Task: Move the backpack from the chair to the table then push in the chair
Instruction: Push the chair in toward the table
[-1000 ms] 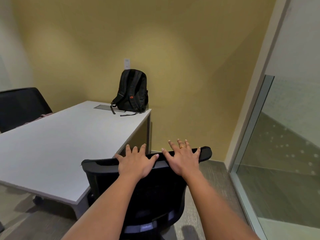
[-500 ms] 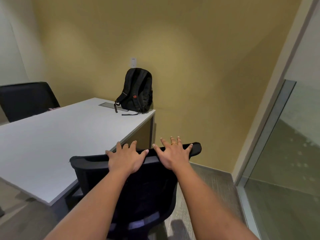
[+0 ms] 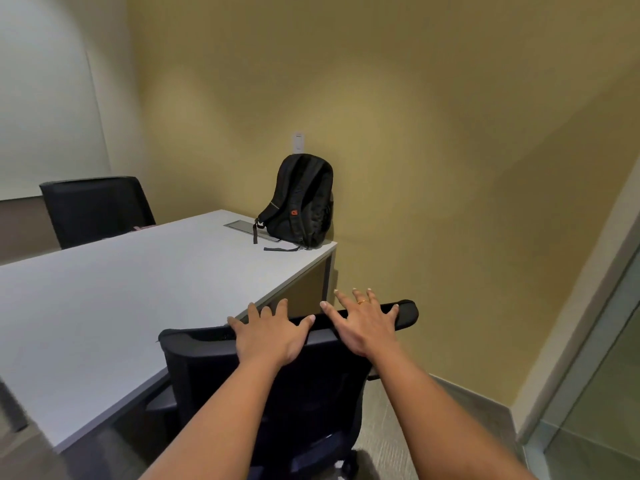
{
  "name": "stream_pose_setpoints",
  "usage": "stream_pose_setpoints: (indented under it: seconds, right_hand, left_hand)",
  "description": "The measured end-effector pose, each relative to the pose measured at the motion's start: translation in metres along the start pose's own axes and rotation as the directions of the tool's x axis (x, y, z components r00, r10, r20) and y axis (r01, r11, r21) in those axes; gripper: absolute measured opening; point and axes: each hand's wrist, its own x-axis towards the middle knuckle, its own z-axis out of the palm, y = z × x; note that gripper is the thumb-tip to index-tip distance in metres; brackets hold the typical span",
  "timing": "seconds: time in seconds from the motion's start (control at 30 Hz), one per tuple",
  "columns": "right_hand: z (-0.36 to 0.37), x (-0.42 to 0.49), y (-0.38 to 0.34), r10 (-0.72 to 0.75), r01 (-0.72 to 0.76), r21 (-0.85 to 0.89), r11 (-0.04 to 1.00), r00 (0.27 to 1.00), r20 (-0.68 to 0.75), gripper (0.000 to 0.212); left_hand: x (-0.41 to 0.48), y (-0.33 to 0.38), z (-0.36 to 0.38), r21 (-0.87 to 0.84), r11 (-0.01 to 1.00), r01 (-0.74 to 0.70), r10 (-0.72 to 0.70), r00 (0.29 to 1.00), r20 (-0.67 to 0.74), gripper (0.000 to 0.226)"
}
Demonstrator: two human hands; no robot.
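Both your hands lay flat and spread on the top of the chair back, gripping nothing.

Head view: your left hand [image 3: 272,336] rested palm-down on the top edge of the black chair [image 3: 277,386], fingers splayed and uncurled; just beside it, your right hand [image 3: 363,323] lay the same way, a ring [image 3: 361,301] on one finger, its fingertips reaching past the edge. Left of your left hand, the chair's seat sat partly tucked under the white table [image 3: 121,296]. Well beyond both hands, the black backpack [image 3: 301,202] stood upright on the table's far corner, against the yellow wall [image 3: 433,150], straps trailing on the tabletop. A second black chair [image 3: 97,209] stood across the table, far left of your grip.
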Motion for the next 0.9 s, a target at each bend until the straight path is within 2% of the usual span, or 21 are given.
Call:
stream_pose_setpoints:
  seconds: [0.47,0.9]
  right_hand:
    - [0.002,0.128,0.080,-0.247,0.246,0.058,0.968,0.969,0.004,0.072]
    - [-0.003,0.241,0.143,-0.472,0.466,0.091,0.880,0.880,0.053,0.067]
  left_hand:
    - [0.083,0.087,0.018,-0.010,0.983,0.185,-0.185,0.981,-0.052,0.076]
    - [0.153,0.176,0.032,-0.041,0.912,0.408,-0.410,0.909,-0.073,0.078]
